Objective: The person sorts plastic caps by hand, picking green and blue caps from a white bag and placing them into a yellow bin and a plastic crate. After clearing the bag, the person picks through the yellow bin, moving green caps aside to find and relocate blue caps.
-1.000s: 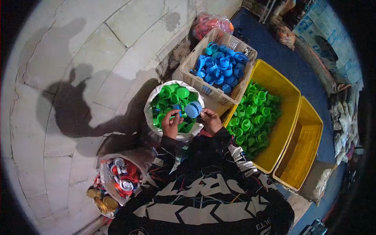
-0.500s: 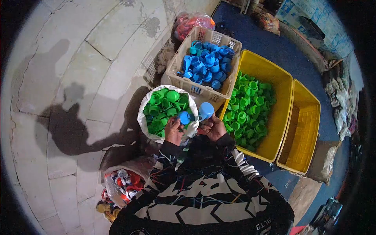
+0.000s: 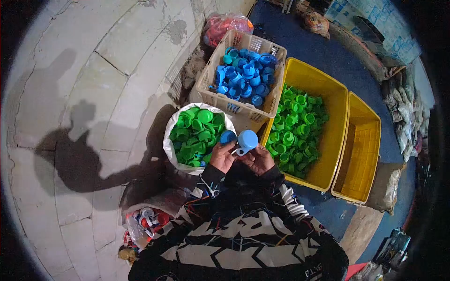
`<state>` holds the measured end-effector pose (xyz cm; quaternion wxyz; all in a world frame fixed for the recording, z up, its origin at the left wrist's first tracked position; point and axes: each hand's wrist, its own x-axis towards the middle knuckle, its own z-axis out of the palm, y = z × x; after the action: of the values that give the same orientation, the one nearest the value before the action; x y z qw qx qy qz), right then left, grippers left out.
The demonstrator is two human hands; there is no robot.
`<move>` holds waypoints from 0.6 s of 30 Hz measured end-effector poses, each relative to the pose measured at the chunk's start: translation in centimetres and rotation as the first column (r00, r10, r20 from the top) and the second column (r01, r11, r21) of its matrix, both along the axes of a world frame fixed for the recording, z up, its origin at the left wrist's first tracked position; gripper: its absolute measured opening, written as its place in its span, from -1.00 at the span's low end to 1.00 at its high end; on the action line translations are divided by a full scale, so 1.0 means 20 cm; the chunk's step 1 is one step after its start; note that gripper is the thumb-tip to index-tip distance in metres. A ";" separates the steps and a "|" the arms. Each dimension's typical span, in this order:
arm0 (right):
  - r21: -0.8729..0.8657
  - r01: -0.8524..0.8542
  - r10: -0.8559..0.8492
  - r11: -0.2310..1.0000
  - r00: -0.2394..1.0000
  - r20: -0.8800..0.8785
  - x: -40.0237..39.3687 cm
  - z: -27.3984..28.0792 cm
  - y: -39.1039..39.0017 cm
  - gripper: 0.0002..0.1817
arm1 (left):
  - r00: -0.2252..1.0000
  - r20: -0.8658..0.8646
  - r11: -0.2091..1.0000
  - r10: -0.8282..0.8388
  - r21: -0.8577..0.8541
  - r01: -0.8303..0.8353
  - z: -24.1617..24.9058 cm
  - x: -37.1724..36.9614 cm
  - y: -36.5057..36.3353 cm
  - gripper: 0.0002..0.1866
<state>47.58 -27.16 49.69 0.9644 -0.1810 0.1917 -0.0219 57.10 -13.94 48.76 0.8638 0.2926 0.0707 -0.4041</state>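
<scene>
My left hand (image 3: 222, 157) pinches a darker blue plastic cap (image 3: 228, 136) near the right rim of a white sack (image 3: 167, 143). Close beside it, my right hand (image 3: 259, 161) is closed on a larger light blue plastic cap (image 3: 247, 139), which has a pale loop at its lower edge. The two caps are held side by side, overlapping in this view. Green plastic caps (image 3: 190, 140) fill the sack to the left of my hands, with a bit of blue among them near the bottom.
Beyond my hands stands a beige crate (image 3: 204, 91) of blue caps (image 3: 248, 75). To the right, a yellow bin (image 3: 328, 89) holds green caps (image 3: 300, 126), beside a second yellow bin (image 3: 363, 150). A bag of red and white caps (image 3: 149, 218) sits at lower left, against a block wall (image 3: 70, 196).
Both hands have moved right, away from over the sack, and the two caps are closer together. The light blue cap has turned, so its loop now shows below it.
</scene>
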 end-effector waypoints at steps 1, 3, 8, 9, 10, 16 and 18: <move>0.027 0.033 -0.033 0.999 0.999 -0.006 0.02 0.01 0.01 -0.77 | 1.000 -0.019 1.000 -0.007 -0.018 0.007 0.01 0.01 -0.01 -0.76; 0.080 0.099 -0.097 0.992 0.995 -0.028 0.08 0.03 0.02 -0.76 | 0.996 0.019 0.996 -0.091 -0.022 0.092 0.01 0.08 -0.05 -0.82; 0.252 0.037 -0.081 0.967 0.983 0.163 0.17 -0.06 -0.08 -0.78 | 1.000 0.021 1.000 -0.002 -0.002 0.002 0.07 0.19 -0.18 -0.84; 0.299 0.025 -0.087 0.954 0.976 0.197 0.18 -0.06 -0.10 -0.79 | 0.999 0.050 1.000 0.015 0.011 -0.016 0.08 0.21 -0.20 -0.83; 0.240 0.025 -0.071 0.970 0.980 0.186 0.20 -0.06 -0.11 -0.80 | 0.996 0.081 0.999 0.031 0.024 -0.033 0.12 0.23 -0.22 -0.82; 0.179 0.078 -0.114 0.981 0.973 0.202 0.36 -0.03 -0.21 -0.74 | 0.993 0.112 0.998 0.048 0.045 -0.054 0.19 0.39 -0.36 -0.76; 0.230 0.065 -0.121 0.971 0.964 0.238 0.44 -0.01 -0.27 -0.69 | 0.988 0.145 0.997 0.049 0.047 -0.056 0.22 0.47 -0.44 -0.76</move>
<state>56.34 -32.58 49.44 0.9928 -0.0596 0.0782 -0.0688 66.44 -22.69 53.13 0.8693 0.3408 0.0263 -0.3571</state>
